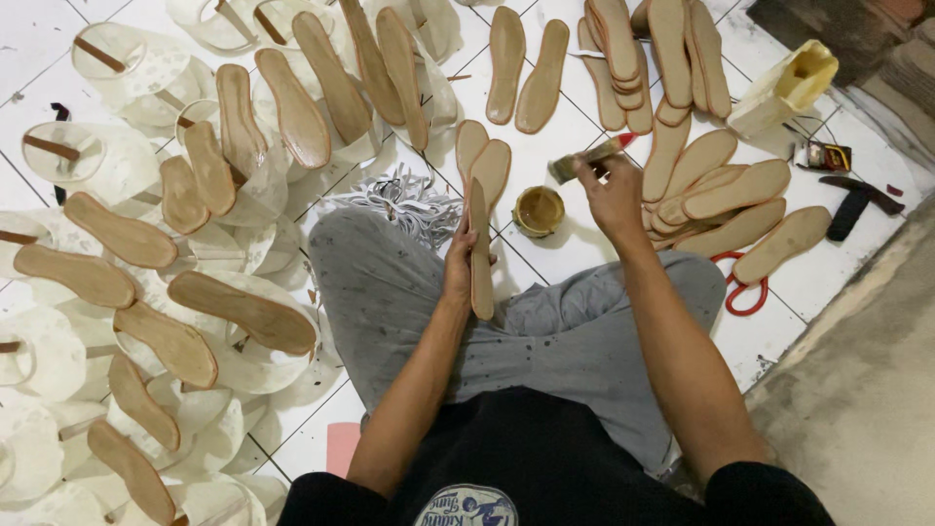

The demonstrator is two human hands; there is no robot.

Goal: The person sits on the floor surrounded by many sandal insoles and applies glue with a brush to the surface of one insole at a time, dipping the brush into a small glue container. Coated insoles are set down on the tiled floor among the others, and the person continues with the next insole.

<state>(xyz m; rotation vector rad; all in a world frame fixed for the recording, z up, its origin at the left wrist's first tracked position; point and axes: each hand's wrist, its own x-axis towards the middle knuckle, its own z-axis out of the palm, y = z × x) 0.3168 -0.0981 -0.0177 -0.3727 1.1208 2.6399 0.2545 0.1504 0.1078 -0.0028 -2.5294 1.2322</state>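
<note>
Far to my left, white shoe uppers (127, 68) lie spread over the tiled floor (545, 146), most of them with a tan sole (243, 312) resting on top. Nearer my knee sits a tangle of thin white strips (404, 200). My left hand (458, 263) is closed around one tan insole (480, 253), holding it on edge above my left thigh, so I see mostly its thin side; its top end reaches up near two more soles (482, 161) lying flat on the tiles. Just to the right of that, on the floor between my hands, stands a small round tin of brownish glue (538, 210). My right hand (614, 195) is clamped on the handle of a brush (589, 158), bristles pointing left, held just above and right of the tin. Beyond it lies a heap of tan soles (721, 195), with red-handled scissors (740, 287) partly under the nearest one. Farther right stands a pale yellow jug (784, 88), cut open, and a dark tool (857, 200) lies near the floor's edge.
</note>
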